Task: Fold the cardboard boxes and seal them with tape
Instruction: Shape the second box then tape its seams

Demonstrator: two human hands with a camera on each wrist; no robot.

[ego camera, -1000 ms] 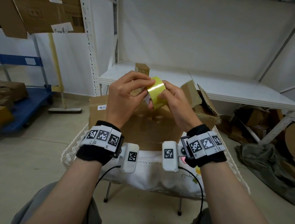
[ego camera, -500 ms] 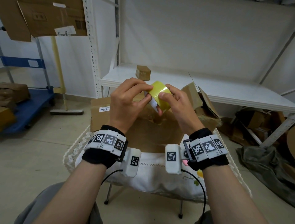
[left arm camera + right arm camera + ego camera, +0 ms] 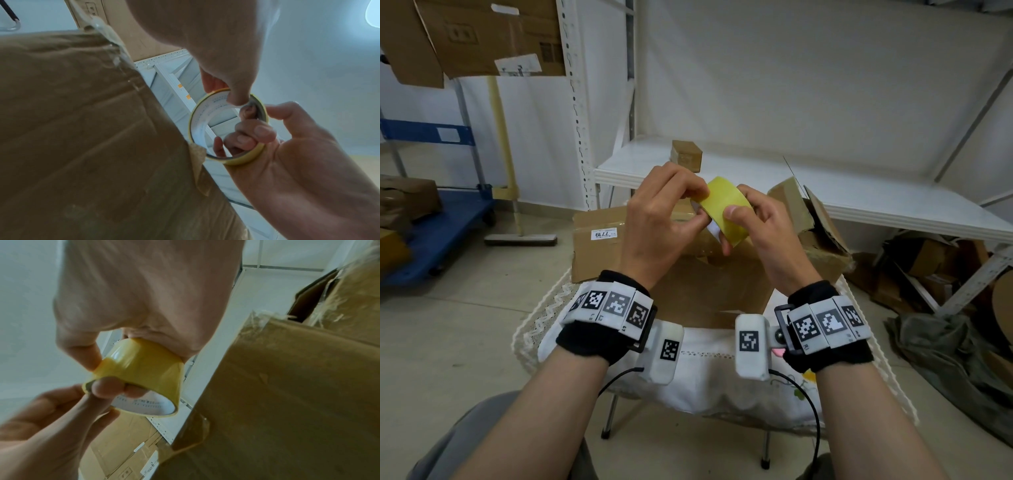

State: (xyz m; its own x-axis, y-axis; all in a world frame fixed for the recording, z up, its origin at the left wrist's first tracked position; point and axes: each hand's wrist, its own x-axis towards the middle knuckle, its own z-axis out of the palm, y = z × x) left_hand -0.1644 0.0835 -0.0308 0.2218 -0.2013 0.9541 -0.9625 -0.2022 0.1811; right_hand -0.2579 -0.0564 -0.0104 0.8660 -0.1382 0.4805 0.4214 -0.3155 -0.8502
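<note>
Head view: both hands hold a yellow tape roll in the air above a brown cardboard box lying on a cloth-covered table, toward its far edge. The left hand pinches the roll's upper edge; the right hand grips it, thumb on top.

Left wrist view: right fingers hook through the core.

Right wrist view: the left fingertips pick at the tape's surface. The risk is that the loose end tears or sticks back down.
</note>
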